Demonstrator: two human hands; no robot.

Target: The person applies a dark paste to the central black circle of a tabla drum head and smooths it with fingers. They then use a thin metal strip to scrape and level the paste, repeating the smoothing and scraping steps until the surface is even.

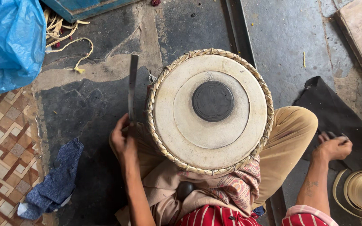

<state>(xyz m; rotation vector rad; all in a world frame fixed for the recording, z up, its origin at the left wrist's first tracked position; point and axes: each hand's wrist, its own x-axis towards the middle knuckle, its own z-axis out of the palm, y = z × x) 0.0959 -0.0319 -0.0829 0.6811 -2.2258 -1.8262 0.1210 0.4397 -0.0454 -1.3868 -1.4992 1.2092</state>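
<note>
bare floor (89, 104) left of drum (209, 111); blue rag (55, 182) nearby.

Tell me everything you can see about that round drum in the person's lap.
The drum faces the camera head-on, upright between the person's knees. Its pale, worn skin has an inner ring and a black circular patch at the centre. A braided straw-coloured rim runs around the edge. It rests on beige trousers and a patterned cloth. The left hand, holding a flat metal blade, is beside it.
</note>
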